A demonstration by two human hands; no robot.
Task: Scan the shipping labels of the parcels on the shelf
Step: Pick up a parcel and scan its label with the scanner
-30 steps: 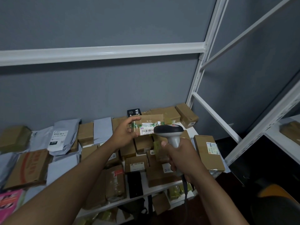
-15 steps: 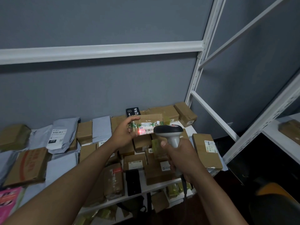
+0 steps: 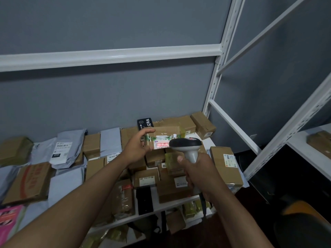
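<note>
My left hand (image 3: 137, 149) grips the left end of a small cardboard parcel (image 3: 165, 134) and holds it up above the shelf. Its white shipping label (image 3: 162, 143) faces me, and a red scan line glows across the barcode. My right hand (image 3: 196, 170) grips the handle of a grey and black barcode scanner (image 3: 186, 145), whose head sits just right of the label and points at it. The scanner hides the parcel's lower right corner.
The white metal shelf (image 3: 172, 204) is crowded with brown boxes (image 3: 225, 165) and grey mailer bags (image 3: 66, 147). A white crossbeam (image 3: 111, 55) runs overhead, an upright post (image 3: 220, 56) stands at right. A second shelf (image 3: 308, 154) with a box lies far right.
A red scan line has come on across the parcel's barcode; one second ago the label was unlit. Both hands have stayed almost where they were.
</note>
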